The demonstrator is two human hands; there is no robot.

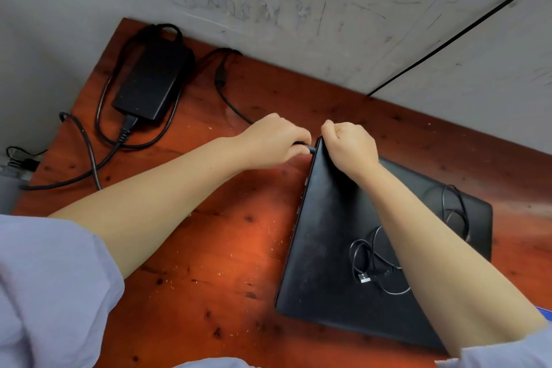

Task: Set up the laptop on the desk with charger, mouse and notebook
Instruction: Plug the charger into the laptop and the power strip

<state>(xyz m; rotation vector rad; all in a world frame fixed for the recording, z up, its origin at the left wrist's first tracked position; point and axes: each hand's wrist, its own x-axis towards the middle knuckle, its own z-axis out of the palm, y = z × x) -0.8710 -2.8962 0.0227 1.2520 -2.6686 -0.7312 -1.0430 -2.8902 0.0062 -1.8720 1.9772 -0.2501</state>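
Hands meet at the closed laptop's [343,236] far corner: left hand [274,140] pinches the charger plug [310,149] at its port, right hand [352,143] clamps the lid edge. Best pushed straight in, laptop steadied. Charger brick [152,84] sits at ten o'clock; a loose USB cable [370,260] clutters the lid.

Centre and lower middle of the frame: bare desk [215,263] is lying open between the two forearms.
Upper left: the charger brick [150,81] and its looping cables [89,158] are taking up the corner (loops trailing over the left edge).
Right half: the closed laptop [325,248] is filling the surface, with a coiled mouse cord [363,260] lying on its lid.
Top: the scuffed wall [298,9] is closing off the far side.
Far right: a bare strip is running between laptop and wall.
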